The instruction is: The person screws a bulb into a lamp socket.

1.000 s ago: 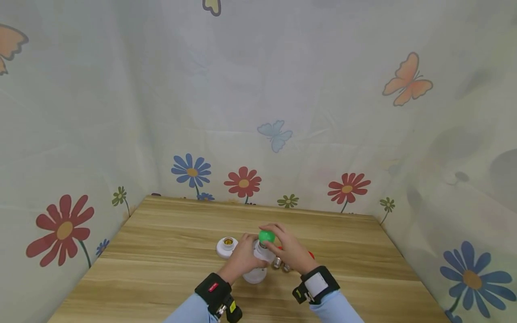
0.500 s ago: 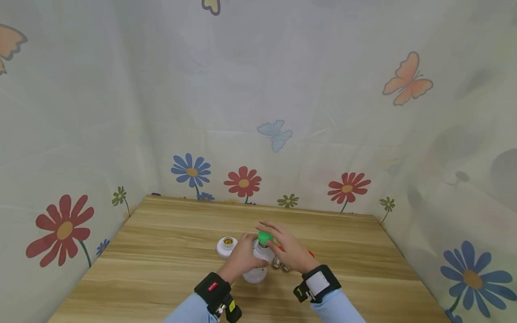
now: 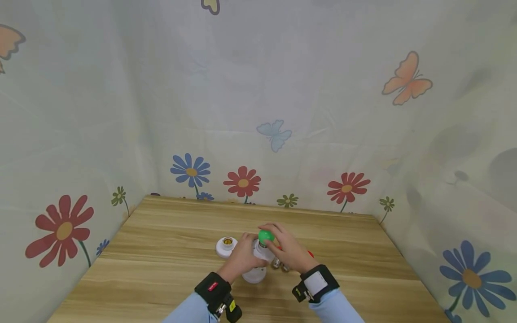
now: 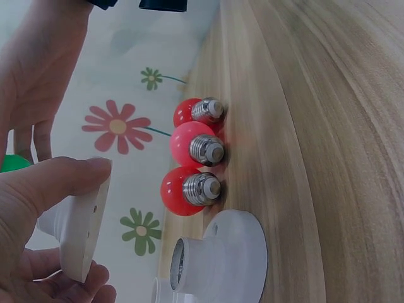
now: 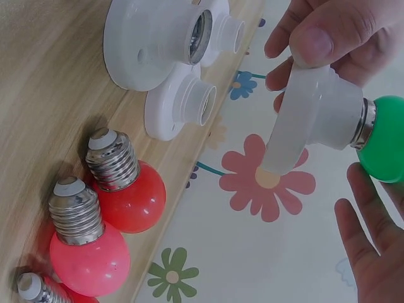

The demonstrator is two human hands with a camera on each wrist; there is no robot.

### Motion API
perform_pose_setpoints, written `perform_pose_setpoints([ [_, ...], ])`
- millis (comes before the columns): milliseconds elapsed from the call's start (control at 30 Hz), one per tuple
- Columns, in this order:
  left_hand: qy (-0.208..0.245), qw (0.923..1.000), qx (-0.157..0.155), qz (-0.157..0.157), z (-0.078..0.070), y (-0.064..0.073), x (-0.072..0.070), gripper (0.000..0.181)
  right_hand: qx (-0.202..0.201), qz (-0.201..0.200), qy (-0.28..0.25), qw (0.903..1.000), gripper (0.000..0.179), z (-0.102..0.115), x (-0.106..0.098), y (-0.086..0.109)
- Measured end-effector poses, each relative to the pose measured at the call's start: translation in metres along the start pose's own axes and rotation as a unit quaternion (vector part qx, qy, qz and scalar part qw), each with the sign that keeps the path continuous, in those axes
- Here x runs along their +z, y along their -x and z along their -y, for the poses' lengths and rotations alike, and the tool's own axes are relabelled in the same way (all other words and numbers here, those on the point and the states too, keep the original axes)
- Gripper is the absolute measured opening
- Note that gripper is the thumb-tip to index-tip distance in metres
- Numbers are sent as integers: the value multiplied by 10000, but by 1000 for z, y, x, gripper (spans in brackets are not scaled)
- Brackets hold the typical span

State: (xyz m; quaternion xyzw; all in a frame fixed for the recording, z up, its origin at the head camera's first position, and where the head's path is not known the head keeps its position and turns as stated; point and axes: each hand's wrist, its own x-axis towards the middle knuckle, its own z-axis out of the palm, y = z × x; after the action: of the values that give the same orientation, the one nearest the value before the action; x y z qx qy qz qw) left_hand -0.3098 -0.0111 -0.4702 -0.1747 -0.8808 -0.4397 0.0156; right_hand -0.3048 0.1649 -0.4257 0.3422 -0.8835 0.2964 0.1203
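As I watch from afar through the worn cameras, the left hand point(image 3: 242, 258) grips a white lamp holder point(image 5: 297, 123) by its disc base, thumb on one side and fingers on the other, raised off the bench point(image 3: 173, 287). The green bulb point(image 3: 265, 236) sits at the holder's mouth, its metal screw cap point(image 5: 365, 123) partly bare, and in the head view the right hand point(image 3: 292, 253) pinches the globe between thumb and fingers. I can't tell how much thread is engaged, and that is my main worry: should the bulb lean off the socket's axis under a twist, it could bite crooked and jam. The globe looks smooth, so too light a pinch might let the fingertips skid. If the left hand's hold slackens, I expect the holder would simply turn along with the bulb. With few threads caught, letting go of the globe could drop it onto the bench, where another lamp holder point(image 3: 254, 276) stands close by. Three red bulbs point(image 4: 180, 192) lie near the right hand, round and apparently loose; a careless brush could set them rolling.
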Motion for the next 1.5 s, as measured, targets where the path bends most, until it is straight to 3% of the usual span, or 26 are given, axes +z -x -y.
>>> perform_pose_setpoints([
  [300,34,10000,47,-52,-3,2,0,79,147,-343,288,9989,45,0,2,0],
  [600,73,9999,17,-97,-2,3,-1,78,-433,91,-28,9990,47,-4,-2,2],
  [867,82,9999,25,-54,-3,3,-1,78,-110,297,-242,9992,43,-1,-4,2],
  [1200,149,9999,26,-23,-4,6,-1,77,307,-93,198,9993,42,4,1,0],
  [1500,91,9999,75,-85,-2,2,-2,75,179,-116,251,9995,55,2,-1,-1],
])
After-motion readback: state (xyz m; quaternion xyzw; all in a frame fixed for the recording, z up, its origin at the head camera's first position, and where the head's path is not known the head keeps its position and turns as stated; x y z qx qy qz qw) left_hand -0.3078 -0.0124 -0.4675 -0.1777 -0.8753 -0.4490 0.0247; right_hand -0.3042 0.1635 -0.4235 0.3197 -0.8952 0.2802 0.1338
